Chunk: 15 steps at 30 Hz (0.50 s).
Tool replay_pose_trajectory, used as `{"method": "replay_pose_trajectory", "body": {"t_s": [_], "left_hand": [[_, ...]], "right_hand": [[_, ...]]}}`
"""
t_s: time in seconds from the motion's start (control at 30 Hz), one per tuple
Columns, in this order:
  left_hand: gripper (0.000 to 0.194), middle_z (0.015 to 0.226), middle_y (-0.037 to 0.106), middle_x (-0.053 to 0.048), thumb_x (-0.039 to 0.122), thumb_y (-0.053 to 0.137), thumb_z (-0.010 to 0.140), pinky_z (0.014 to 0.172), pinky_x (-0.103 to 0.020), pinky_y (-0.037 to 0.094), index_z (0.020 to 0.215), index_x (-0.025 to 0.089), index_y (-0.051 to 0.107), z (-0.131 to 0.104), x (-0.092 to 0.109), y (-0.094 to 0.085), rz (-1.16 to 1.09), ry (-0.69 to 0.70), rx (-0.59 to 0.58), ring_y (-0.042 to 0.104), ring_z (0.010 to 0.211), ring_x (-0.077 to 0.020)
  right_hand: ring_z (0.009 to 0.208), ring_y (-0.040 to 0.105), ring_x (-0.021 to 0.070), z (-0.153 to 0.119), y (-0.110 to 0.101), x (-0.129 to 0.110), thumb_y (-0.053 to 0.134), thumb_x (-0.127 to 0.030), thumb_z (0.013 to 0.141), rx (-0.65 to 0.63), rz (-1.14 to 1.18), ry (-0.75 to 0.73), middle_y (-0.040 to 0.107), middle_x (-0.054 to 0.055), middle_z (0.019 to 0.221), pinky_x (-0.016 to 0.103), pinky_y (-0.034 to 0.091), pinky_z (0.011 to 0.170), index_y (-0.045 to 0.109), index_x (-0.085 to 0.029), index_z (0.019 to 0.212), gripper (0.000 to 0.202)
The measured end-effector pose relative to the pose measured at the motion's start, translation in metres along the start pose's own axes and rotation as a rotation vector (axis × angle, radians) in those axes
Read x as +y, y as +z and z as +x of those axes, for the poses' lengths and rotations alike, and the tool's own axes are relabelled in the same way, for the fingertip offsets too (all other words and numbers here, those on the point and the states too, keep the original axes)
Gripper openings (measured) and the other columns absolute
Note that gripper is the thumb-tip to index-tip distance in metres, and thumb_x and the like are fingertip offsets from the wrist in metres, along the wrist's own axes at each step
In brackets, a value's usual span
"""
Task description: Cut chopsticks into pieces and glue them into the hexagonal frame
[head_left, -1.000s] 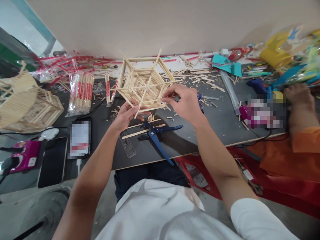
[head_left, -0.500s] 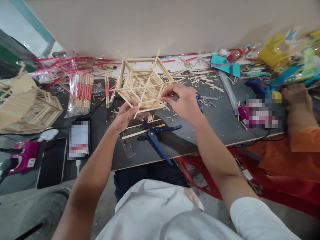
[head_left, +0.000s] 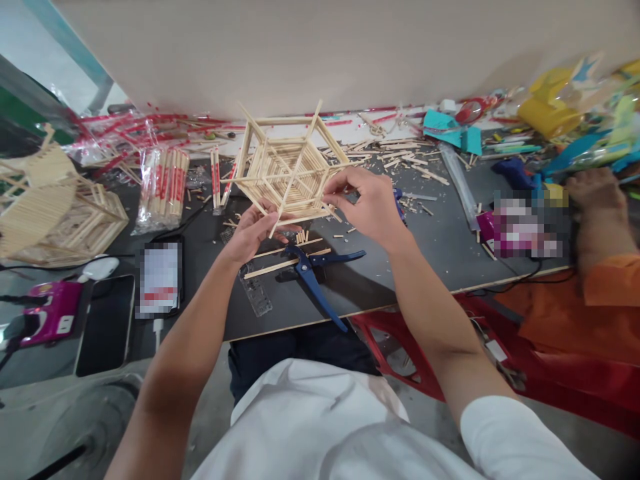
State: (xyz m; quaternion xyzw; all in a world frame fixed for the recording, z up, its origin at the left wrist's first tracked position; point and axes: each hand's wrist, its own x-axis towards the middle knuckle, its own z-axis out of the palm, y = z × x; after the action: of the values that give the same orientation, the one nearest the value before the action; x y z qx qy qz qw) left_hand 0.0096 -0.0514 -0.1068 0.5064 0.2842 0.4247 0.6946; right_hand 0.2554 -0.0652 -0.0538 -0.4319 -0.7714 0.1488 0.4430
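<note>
A hexagonal frame of stacked wooden sticks [head_left: 287, 175], crossed by longer sticks that meet at its middle, is held up above the table. My left hand [head_left: 253, 231] grips its lower left edge, thumb on the near side and fingers underneath. At the lower right side of the frame, my right hand [head_left: 364, 201] is closed in a pinch. Whether its fingertips grip the frame or a small piece there cannot be made out. Below the frame lie blue-handled cutters [head_left: 314, 280], some loose sticks [head_left: 270, 269] and a clear plastic strip [head_left: 256, 293].
Bagged chopsticks [head_left: 163, 183], a phone [head_left: 106, 323], a lit phone [head_left: 160, 277] and a purple power strip [head_left: 53, 310] lie left, near another stick structure [head_left: 60, 207]. Cut sticks [head_left: 405, 157] litter the back. Another person's hand [head_left: 595, 193] rests at right, near a blue glue gun [head_left: 515, 172].
The whole view has shifted very slightly. Both hands and the stick frame keep nearly the same position.
</note>
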Motion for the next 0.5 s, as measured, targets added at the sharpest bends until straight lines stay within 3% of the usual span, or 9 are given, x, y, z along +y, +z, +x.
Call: {"method": "replay_pose_trajectory", "body": {"t_s": [0.5], "left_hand": [[0.034,0.1,0.076,-0.007,0.038,0.074,0.084,0.057,-0.026,0.061,0.087,0.018,0.047,-0.0007,-0.0004,-0.0014,0.005,0.008,-0.008,0.076,0.086,-0.0257]], "right_hand": [[0.085,0.063,0.0192,0.0019,-0.0005,-0.0061,0.061,-0.019,0.086,-0.036,-0.068,-0.019,0.07,0.004,0.089,0.035,0.049,0.082,0.063,-0.022,0.087,0.003]]}}
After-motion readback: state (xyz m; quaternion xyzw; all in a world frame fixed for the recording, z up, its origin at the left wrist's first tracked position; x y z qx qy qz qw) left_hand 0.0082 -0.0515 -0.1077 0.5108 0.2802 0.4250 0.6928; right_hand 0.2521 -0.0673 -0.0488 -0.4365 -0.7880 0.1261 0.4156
